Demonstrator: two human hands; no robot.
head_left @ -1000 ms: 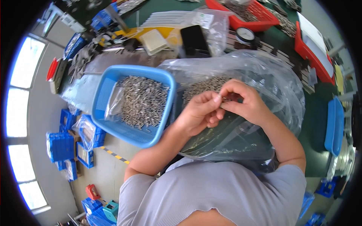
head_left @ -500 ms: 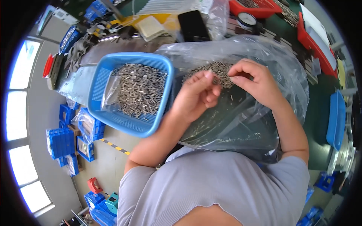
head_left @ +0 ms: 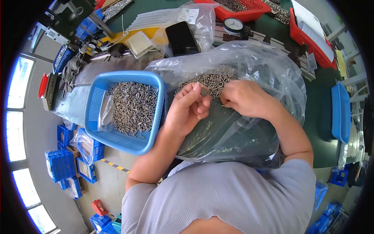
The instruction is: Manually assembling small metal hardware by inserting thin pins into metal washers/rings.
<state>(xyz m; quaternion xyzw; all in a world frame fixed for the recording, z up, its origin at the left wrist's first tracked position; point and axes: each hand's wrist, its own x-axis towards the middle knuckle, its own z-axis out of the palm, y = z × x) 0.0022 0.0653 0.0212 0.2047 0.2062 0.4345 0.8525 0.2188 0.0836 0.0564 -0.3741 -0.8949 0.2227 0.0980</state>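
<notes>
A: Screws (head_left: 212,82) heaped on a clear plastic bag (head_left: 249,128) at the bench; the left hand (head_left: 187,111) pinches one small metal piece (head_left: 204,91) between thumb and fingertips. Sorting or checking, by the look of it.

B: And the right hand (head_left: 243,97)?

A: Resting at the near edge of the heap, fingers curled; whether they pinch anything I cannot tell.

B: Next move?

A: Likely carrying the held piece left to the blue basket (head_left: 97,97), already holding more screws (head_left: 134,107), without spilling the loose pile.
</notes>
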